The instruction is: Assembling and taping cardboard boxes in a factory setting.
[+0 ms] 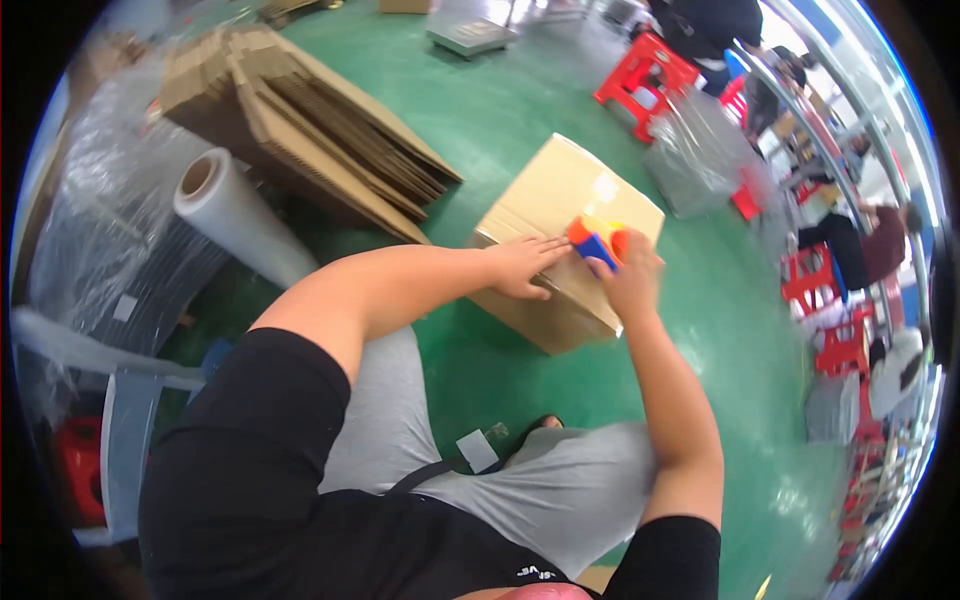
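Green workshop floor (560,100) carried a closed cardboard box (560,200), where the left hand (522,266) pressed flat with fingers spread on its near edge while the right hand (632,272), just beside it, gripped an orange-and-blue tape dispenser (594,240) there.

Your left hand (522,266) lies flat, fingers spread, on the top of a closed cardboard box (560,205) that stands on the green floor (520,110). Your right hand (632,272) grips an orange and blue tape dispenser (597,240) at the box's near edge, just beside your left fingertips. A stack of flattened cartons (300,120) lies well apart toward the floor's far left, with a roll of clear film (240,215) near it. Red plastic stools (645,75) stand at the far right, where other people sit.
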Action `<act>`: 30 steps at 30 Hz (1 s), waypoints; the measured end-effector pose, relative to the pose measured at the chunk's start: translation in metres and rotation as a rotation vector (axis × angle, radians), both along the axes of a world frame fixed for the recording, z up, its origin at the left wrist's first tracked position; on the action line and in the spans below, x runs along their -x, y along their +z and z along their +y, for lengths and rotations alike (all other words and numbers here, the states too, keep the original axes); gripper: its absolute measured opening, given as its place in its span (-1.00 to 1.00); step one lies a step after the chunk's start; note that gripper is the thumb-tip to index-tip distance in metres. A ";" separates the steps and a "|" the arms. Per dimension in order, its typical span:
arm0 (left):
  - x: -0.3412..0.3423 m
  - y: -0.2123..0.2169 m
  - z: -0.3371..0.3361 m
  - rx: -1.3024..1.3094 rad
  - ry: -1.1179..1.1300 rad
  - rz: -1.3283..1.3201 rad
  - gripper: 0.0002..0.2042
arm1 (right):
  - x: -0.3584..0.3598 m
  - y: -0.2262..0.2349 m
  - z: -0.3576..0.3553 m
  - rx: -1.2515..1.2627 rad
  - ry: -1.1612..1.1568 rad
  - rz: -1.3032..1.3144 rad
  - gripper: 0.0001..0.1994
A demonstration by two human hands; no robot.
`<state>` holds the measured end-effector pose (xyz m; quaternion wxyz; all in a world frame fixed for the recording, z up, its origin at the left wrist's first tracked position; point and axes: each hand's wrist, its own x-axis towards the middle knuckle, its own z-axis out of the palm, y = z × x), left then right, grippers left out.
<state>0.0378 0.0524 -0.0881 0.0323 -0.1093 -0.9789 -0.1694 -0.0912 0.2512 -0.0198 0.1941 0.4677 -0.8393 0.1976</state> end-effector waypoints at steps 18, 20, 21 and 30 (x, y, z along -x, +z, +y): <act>-0.015 -0.015 -0.077 -0.906 0.697 -0.700 -0.49 | 0.028 -0.058 0.131 -0.124 -0.383 -1.829 -0.36; -0.022 -0.021 -0.085 -1.053 0.683 -0.704 -0.62 | 0.011 -0.059 0.125 -0.064 -0.364 -1.815 -0.49; -0.022 -0.022 -0.083 -1.059 0.704 -0.654 -0.67 | 0.009 -0.063 0.125 -0.062 -0.341 -1.804 -0.49; -0.033 -0.018 -0.088 -0.517 0.514 -0.276 -0.70 | -0.006 -0.071 0.123 -0.079 -0.332 -1.315 -0.67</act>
